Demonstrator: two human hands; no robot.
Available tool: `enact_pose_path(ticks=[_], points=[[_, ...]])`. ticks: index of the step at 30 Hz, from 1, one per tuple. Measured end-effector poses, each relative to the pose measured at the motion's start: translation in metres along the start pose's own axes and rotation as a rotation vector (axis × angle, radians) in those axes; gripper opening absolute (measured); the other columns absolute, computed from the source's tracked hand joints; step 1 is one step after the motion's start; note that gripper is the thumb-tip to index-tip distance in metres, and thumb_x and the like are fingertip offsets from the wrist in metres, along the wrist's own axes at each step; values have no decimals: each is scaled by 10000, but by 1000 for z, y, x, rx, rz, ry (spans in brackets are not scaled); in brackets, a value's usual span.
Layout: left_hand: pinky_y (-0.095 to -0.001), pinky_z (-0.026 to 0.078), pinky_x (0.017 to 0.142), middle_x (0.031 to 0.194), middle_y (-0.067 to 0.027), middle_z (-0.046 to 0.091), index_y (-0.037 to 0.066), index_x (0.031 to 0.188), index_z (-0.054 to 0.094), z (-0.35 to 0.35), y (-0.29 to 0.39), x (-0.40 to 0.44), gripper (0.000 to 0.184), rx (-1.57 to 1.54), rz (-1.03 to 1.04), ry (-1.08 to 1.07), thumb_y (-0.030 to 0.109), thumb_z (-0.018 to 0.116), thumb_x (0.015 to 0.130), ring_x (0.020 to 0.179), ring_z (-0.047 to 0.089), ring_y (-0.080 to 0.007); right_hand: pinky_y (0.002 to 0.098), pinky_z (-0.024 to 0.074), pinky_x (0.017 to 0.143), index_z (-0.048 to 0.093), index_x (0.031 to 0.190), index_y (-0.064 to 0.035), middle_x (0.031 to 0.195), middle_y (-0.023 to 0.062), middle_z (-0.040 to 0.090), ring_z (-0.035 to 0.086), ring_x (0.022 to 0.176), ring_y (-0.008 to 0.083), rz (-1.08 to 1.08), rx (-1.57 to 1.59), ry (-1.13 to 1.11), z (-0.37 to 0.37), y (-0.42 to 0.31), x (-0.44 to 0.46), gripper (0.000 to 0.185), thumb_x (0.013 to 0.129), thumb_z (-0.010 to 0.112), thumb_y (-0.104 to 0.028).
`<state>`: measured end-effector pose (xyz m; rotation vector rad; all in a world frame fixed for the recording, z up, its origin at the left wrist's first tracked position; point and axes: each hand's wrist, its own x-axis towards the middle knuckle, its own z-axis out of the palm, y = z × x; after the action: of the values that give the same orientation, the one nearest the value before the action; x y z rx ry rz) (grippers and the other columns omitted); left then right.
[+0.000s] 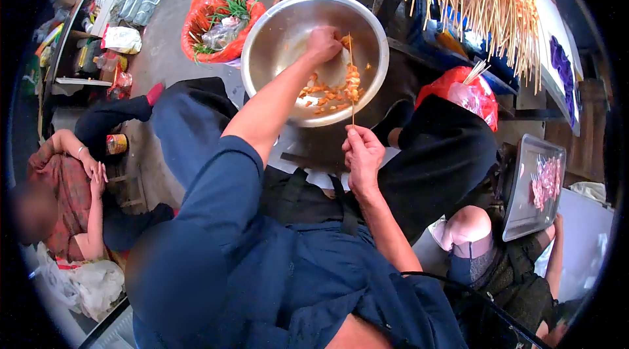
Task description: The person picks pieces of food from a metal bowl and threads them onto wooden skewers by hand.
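My left hand [324, 44] is over a wide metal bowl [254, 54], its fingers closed at the upper end of a skewer, on what looks like an orange meat piece. The skewer [353, 80] stands nearly upright in the view, with several coated pieces threaded along its middle. Below the bowl's near rim, my right hand [363, 155] pinches the skewer's bare lower end. Loose orange meat pieces [321, 96] lie in the bottom of the bowl.
Left of the bowl sits a red-lined basket [196, 15] with greens. Many finished skewers [485, 1] lie on a table at upper right, above a red bag [465, 96]. A person [59, 198] sits at left; another at lower right touches a meat tray [521, 195].
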<state>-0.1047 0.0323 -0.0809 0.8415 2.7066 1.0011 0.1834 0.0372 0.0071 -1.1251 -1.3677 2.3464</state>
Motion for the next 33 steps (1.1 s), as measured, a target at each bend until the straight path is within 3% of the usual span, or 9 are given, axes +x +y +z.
enact_pose_path(ticks=[2,4,5,6,9,16,20,24,33], points=[[-365,511,620,794,-149,663,16,860,672,-16,7,-7,224,-65,-41,-87,187,699,717,675,641,-231,172,236,368,609,970,-27,604,-12,509,330,409,21,-1,16,-18,0,1,0,159,899,583,-168],[-323,532,594,811,-117,663,9,879,660,-25,6,-15,115,-877,-397,-188,91,656,799,684,645,-204,171,248,378,612,967,-28,612,-20,513,341,425,20,20,18,-24,1,-3,-3,164,897,583,-174],[-300,550,597,812,-100,648,2,940,628,-31,4,-16,103,-1003,-436,-205,70,601,868,689,645,-213,171,260,389,615,964,-29,620,-28,516,352,442,19,37,14,-31,1,-5,-4,169,894,583,-180],[-300,550,597,812,-100,648,2,940,628,-38,7,-20,103,-1004,-435,-203,70,601,868,689,645,-213,171,260,389,615,964,-29,620,-28,516,352,442,19,36,13,-34,1,-5,-5,169,894,583,-180],[-323,556,605,800,-96,635,11,1008,581,-61,21,-42,171,-1403,-414,-144,127,600,883,687,647,-227,170,255,385,614,961,-36,619,-32,512,348,439,15,23,-20,-35,3,-2,-6,163,893,585,-182],[-347,560,607,843,-136,646,46,1020,565,-71,18,-67,143,-1481,-327,-140,124,572,900,747,671,-280,167,232,367,611,968,-30,611,-18,505,324,413,14,5,-37,-49,4,0,-10,153,904,573,-164],[-397,571,703,898,-168,647,24,1001,560,-75,20,-70,118,-1546,-283,-114,67,542,894,839,666,-319,168,248,376,615,970,-31,620,-24,515,339,428,15,-28,-67,-51,2,3,-10,157,900,577,-167],[-412,568,739,931,-160,645,23,984,563,-83,21,-71,109,-1634,-254,-157,60,552,881,848,664,-306,170,263,388,620,974,-31,632,-29,526,356,448,17,-36,-80,-73,1,4,-10,168,897,583,-176],[-381,584,670,911,-117,635,26,926,570,-83,27,-70,101,-1404,-281,50,1,604,835,817,667,-255,159,260,387,617,970,-28,610,-27,508,355,441,13,-87,-147,-80,4,9,-11,147,901,579,-152]])
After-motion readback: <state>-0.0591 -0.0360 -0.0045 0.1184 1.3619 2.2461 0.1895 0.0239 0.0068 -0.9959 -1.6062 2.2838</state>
